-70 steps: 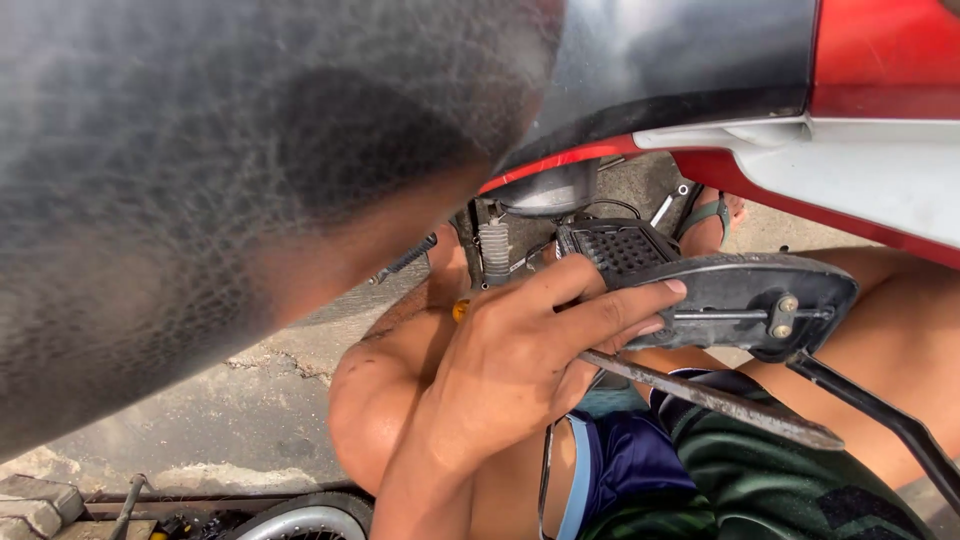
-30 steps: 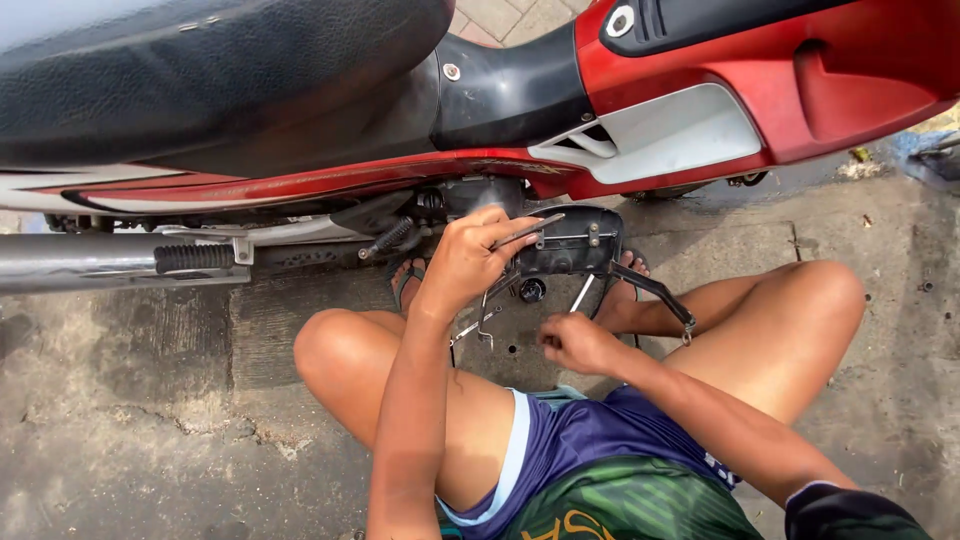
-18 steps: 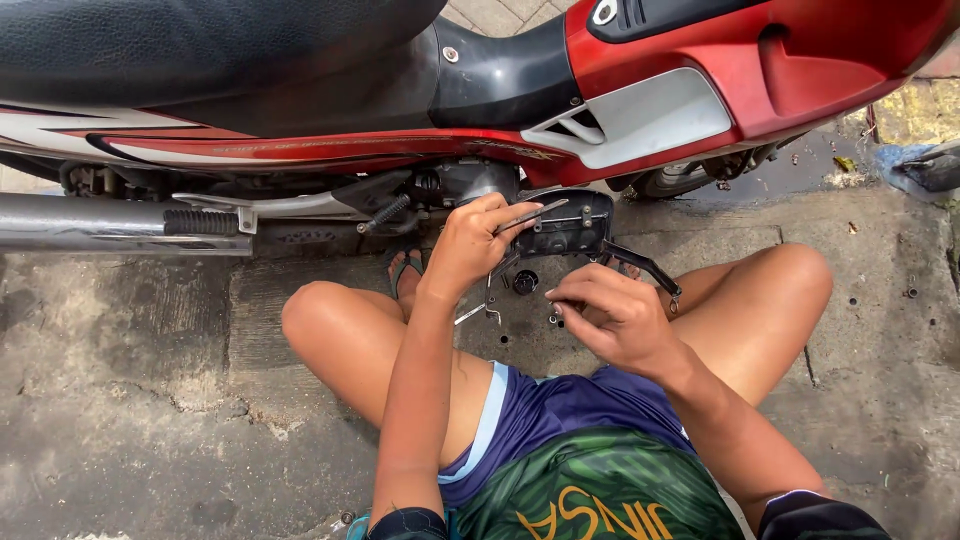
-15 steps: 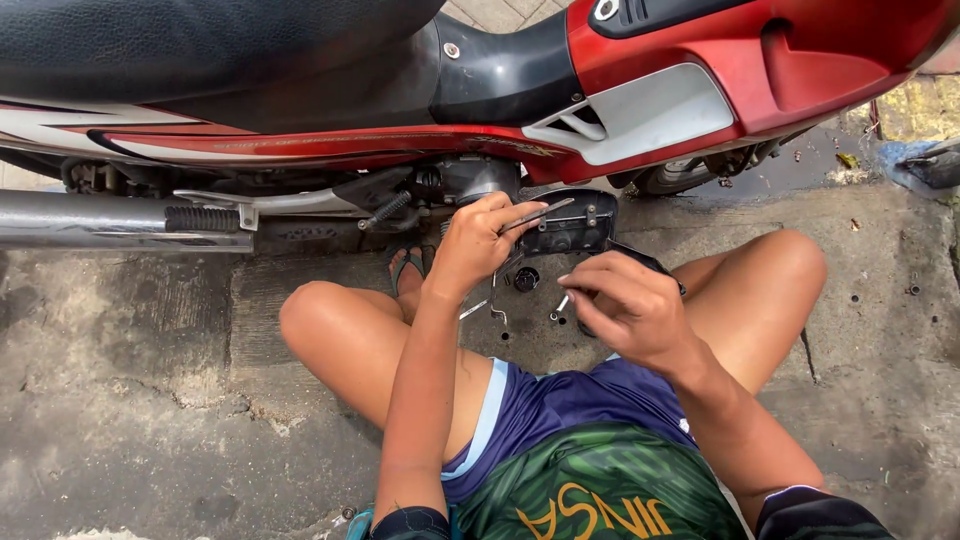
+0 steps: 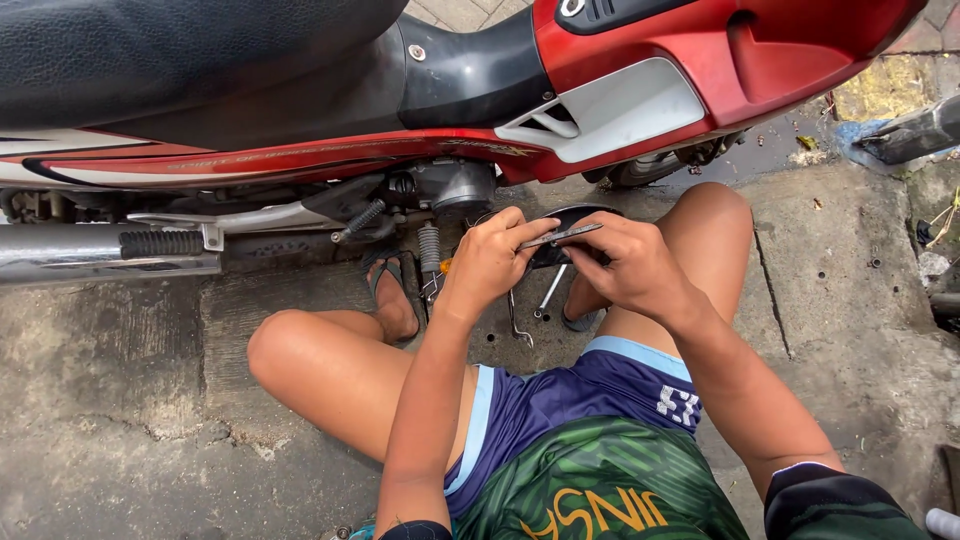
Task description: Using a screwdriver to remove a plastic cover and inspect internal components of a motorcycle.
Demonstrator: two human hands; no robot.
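I squat beside a red and black motorcycle (image 5: 620, 70). My left hand (image 5: 487, 262) and my right hand (image 5: 625, 268) both grip a dark oval engine cover (image 5: 570, 222) just below the engine. A thin metal rod (image 5: 561, 236) lies across the cover between my fingers. A small orange-handled tool (image 5: 445, 266) shows behind my left hand. Two wrenches (image 5: 535, 305) lie on the ground under my hands.
The chrome exhaust pipe (image 5: 100, 252) runs along the left. A black footpeg (image 5: 362, 220) and a spring (image 5: 429, 248) sit near the engine. My sandalled left foot (image 5: 392, 295) rests on the concrete slab (image 5: 120, 390). A grey object (image 5: 915, 130) lies at the upper right.
The view has pulled back from under the seat. My right hand has risen from my lap and joined the left on the dark cover.
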